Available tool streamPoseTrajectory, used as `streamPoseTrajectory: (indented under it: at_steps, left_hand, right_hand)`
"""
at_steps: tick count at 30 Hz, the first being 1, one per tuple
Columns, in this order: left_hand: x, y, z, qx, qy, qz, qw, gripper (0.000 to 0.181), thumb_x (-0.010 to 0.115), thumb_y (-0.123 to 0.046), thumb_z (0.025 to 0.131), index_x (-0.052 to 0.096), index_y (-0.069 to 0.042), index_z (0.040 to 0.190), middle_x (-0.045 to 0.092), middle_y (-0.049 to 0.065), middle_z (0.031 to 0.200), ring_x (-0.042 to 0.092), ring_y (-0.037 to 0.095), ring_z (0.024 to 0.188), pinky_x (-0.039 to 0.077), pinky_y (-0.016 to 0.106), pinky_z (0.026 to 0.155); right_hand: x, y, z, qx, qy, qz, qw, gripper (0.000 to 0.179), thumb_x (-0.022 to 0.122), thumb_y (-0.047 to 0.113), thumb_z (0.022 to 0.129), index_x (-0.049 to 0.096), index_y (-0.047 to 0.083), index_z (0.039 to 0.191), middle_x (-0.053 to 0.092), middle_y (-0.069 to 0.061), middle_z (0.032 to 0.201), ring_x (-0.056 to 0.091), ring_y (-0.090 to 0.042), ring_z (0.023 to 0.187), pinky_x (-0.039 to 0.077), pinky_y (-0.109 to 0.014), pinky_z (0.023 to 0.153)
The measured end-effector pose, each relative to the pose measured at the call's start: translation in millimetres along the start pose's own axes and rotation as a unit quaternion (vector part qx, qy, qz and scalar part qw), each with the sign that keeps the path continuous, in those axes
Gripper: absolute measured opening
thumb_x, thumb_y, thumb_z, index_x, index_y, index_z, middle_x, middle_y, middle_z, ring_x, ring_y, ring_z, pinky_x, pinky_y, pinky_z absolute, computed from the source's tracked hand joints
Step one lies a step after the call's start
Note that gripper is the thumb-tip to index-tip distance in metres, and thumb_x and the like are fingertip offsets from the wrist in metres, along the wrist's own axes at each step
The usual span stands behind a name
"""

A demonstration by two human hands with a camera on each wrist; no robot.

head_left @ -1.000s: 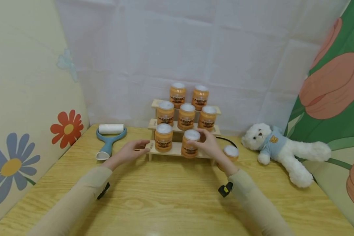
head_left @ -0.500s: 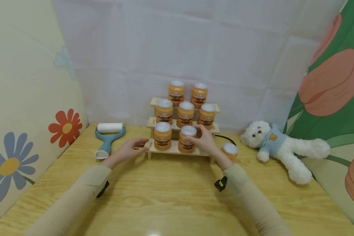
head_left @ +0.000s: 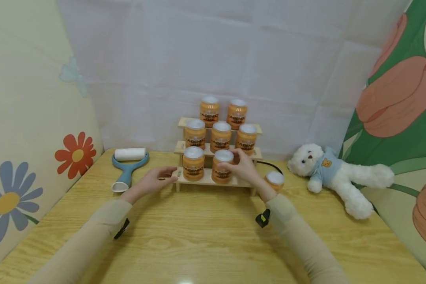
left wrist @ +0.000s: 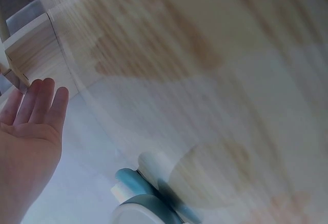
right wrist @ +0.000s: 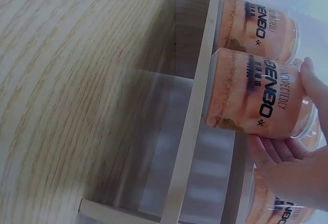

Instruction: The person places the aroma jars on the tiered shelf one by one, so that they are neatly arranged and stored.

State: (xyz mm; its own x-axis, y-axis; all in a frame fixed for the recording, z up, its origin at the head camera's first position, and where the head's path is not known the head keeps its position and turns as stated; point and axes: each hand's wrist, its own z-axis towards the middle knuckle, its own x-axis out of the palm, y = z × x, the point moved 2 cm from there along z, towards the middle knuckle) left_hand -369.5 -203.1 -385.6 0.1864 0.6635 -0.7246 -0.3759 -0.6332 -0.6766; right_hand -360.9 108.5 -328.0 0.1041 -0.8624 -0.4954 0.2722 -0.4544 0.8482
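Observation:
My right hand (head_left: 242, 169) grips an orange jar (head_left: 222, 169) with a clear lid, standing upright on the bottom tier of a wooden stepped rack (head_left: 206, 178). In the right wrist view the thumb and fingers lie around that jar (right wrist: 256, 93). To its left on the same tier is a second jar (head_left: 193, 165). My left hand (head_left: 155, 180) touches or nearly touches the rack's left end, its fingers extended; in the left wrist view the fingertips (left wrist: 47, 86) meet the rack's wooden edge.
Several matching jars (head_left: 221, 138) fill the upper tiers. One more jar (head_left: 275, 180) stands on the table right of the rack, partly behind my right wrist. A blue lint roller (head_left: 127, 169) lies at left, a white teddy bear (head_left: 335, 173) at right. A white cloth (head_left: 198, 51) hangs behind.
The right hand has moved the gripped jar slightly left and back onto the bottom tier, nearer the other jar. The left hand stays at the rack's end. The head view has shifted a little.

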Motion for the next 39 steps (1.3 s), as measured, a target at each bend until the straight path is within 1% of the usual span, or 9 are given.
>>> streamPoseTrajectory:
  at_steps: [7, 14, 20, 24, 28, 33, 37, 39]
  left_hand:
    - [-0.8, -0.3, -0.5, -0.002, -0.003, 0.006, 1.0, 0.062, 0.053, -0.043, 0.094, 0.042, -0.005, 0.141, 0.046, 0.02, 0.14, 0.049, 0.038, 0.123, 0.043, 0.051, 0.1]
    - [-1.1, -1.4, -1.3, -0.002, -0.004, 0.01, 0.9999, 0.062, 0.053, -0.044, 0.094, 0.042, -0.005, 0.141, 0.046, 0.02, 0.14, 0.048, 0.038, 0.124, 0.043, 0.052, 0.1]
    - [0.5, -2.5, -1.4, 0.002, 0.001, 0.013, 0.9999, 0.062, 0.052, -0.044, 0.095, 0.042, -0.004, 0.141, 0.046, 0.02, 0.14, 0.048, 0.038, 0.124, 0.043, 0.052, 0.1]
    - [0.1, -3.1, -1.9, -0.002, -0.001, 0.012, 0.9999, 0.062, 0.052, -0.044, 0.095, 0.042, -0.004, 0.141, 0.046, 0.02, 0.14, 0.048, 0.038, 0.124, 0.043, 0.051, 0.1]
    - [-0.9, -3.0, -1.0, -0.006, -0.001, 0.011, 0.9999, 0.062, 0.052, -0.045, 0.094, 0.041, -0.005, 0.141, 0.046, 0.02, 0.14, 0.048, 0.037, 0.124, 0.043, 0.051, 0.101]
    - [-1.4, -1.8, -0.8, -0.002, -0.003, 0.012, 0.9999, 0.062, 0.053, -0.043, 0.094, 0.042, -0.005, 0.141, 0.046, 0.019, 0.14, 0.048, 0.037, 0.124, 0.043, 0.051, 0.101]
    - [-0.2, -2.1, -1.2, 0.007, -0.005, 0.013, 0.9999, 0.061, 0.052, -0.042, 0.095, 0.042, -0.003, 0.14, 0.046, 0.021, 0.14, 0.049, 0.038, 0.123, 0.043, 0.051, 0.1]
    - [0.3, -1.9, -1.6, 0.007, -0.005, 0.014, 0.9999, 0.062, 0.052, -0.043, 0.095, 0.042, -0.002, 0.14, 0.046, 0.021, 0.139, 0.049, 0.038, 0.122, 0.043, 0.051, 0.1]
  right_hand:
    - [3, 1, 3.1, -0.017, 0.001, 0.007, 0.9998, 0.069, 0.075, 0.038, 0.079, 0.044, 0.01, 0.133, 0.053, -0.008, 0.123, 0.055, -0.022, 0.107, 0.051, -0.035, 0.085]
    - [5, 4, 5.5, -0.03, -0.004, -0.007, 0.9995, 0.066, 0.075, 0.038, 0.078, 0.047, 0.01, 0.13, 0.053, -0.008, 0.122, 0.055, -0.021, 0.106, 0.05, -0.036, 0.086]
    - [7, 4, 5.3, -0.039, -0.007, -0.007, 0.9992, 0.058, 0.076, 0.035, 0.079, 0.051, 0.01, 0.125, 0.056, -0.007, 0.116, 0.057, -0.019, 0.097, 0.051, -0.032, 0.08]
    - [9, 4, 6.9, -0.052, -0.013, -0.008, 0.9985, 0.054, 0.075, 0.034, 0.079, 0.054, 0.009, 0.122, 0.058, -0.007, 0.112, 0.057, -0.019, 0.094, 0.051, -0.031, 0.077]
    - [10, 4, 6.8, -0.059, -0.031, -0.016, 0.9976, 0.057, 0.076, 0.033, 0.079, 0.053, 0.008, 0.126, 0.058, -0.008, 0.115, 0.057, -0.02, 0.097, 0.051, -0.033, 0.08]
    - [12, 3, 5.3, -0.06, -0.049, -0.041, 0.9962, 0.066, 0.075, 0.032, 0.08, 0.047, 0.007, 0.134, 0.055, -0.011, 0.125, 0.056, -0.023, 0.107, 0.05, -0.036, 0.088]
    - [10, 3, 1.3, -0.056, -0.042, -0.061, 0.9957, 0.07, 0.074, 0.033, 0.081, 0.044, 0.008, 0.139, 0.055, -0.01, 0.13, 0.056, -0.024, 0.113, 0.05, -0.038, 0.093]
    - [7, 2, -2.0, -0.056, -0.026, -0.057, 0.9965, 0.072, 0.073, 0.033, 0.082, 0.041, 0.008, 0.142, 0.053, -0.011, 0.133, 0.055, -0.025, 0.117, 0.048, -0.04, 0.096]
